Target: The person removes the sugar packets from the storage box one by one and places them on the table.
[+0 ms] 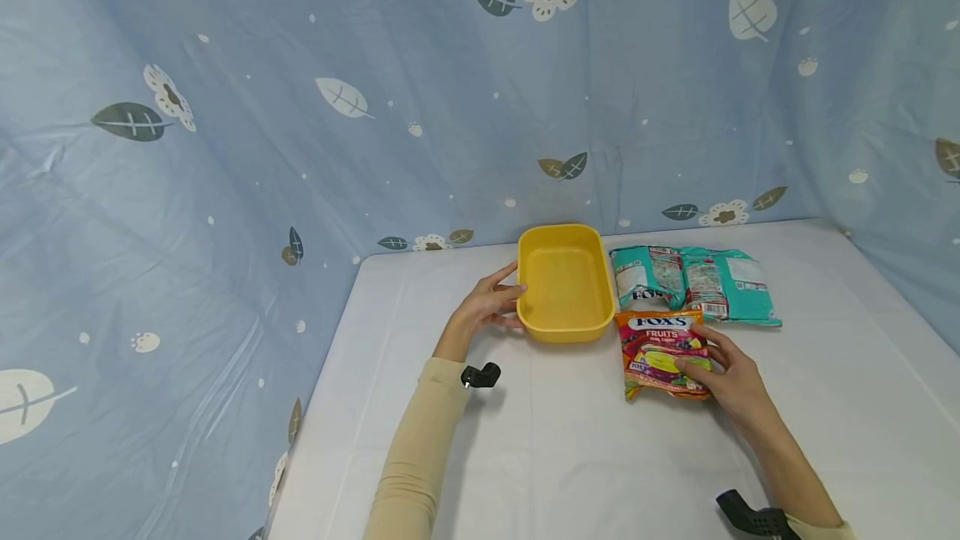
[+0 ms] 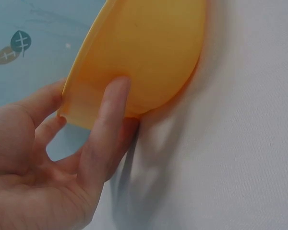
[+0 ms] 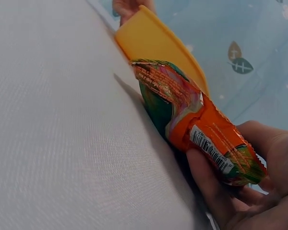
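Observation:
A yellow plastic tub (image 1: pixel 566 286) stands on the white table. My left hand (image 1: pixel 487 304) holds its left side, with fingertips at the rim and another finger against the outer wall (image 2: pixel 153 52). My right hand (image 1: pixel 729 371) grips a red and orange bag of Fox's fruit candy (image 1: pixel 660 354) by its right side, thumb on the printed front. In the right wrist view, the bag's barcode side (image 3: pixel 211 148) shows between the fingers. The bag is close to the tub's near right corner, tilted, and whether it touches the table is unclear.
Two teal candy bags, a left one (image 1: pixel 651 269) and a right one (image 1: pixel 731 286), lie right of the tub, behind the red bag. A blue curtain with leaf and flower prints (image 1: pixel 450 107) hangs along the back and left of the table (image 1: pixel 570 457).

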{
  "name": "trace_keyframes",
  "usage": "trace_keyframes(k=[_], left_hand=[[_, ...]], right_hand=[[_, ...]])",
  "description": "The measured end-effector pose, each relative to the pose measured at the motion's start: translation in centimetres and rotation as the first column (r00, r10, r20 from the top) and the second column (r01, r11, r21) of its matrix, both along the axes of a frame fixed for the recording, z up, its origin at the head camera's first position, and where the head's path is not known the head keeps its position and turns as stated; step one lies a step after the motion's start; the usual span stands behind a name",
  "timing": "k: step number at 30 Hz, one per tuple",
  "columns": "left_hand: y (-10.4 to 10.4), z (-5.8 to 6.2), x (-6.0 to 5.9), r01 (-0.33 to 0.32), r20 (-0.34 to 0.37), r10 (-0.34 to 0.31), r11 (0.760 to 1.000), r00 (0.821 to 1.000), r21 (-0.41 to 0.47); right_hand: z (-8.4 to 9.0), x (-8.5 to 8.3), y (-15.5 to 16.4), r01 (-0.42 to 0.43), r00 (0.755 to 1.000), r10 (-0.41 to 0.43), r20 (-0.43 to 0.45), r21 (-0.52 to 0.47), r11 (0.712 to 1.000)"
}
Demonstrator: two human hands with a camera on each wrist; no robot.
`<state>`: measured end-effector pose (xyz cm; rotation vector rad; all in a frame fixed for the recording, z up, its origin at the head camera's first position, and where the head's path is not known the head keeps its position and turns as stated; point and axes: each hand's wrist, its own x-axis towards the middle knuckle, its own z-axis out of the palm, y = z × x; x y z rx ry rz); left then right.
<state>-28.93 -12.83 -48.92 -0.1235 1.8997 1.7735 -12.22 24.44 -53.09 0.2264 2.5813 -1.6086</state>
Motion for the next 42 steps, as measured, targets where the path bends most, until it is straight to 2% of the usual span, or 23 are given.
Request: trace_keyframes(k=[15,22,42], left_hand=[[0.02,-0.07,-0.05,0.008,-0.007,-0.008,1.000,1.000,-0.005],[-0.01,-0.05,-0.10,0.011,-0.014,-0.011,1.000,1.000,-0.002],[-0.03,-0.07,-0.05,0.012,-0.016,-0.012,1.000,1.000,0.004]], right_hand=[[0.12,-0.08,0.00,-0.021,1.000,0.022,-0.017,0.054,0.998],[0.28,0.07,-0.01,0.010,0.999,-0.004,-0.040,0.153,0.988],[0.03,0.20,0.04,0.029,0.997,-0.016,-0.076,0.163,0.986]])
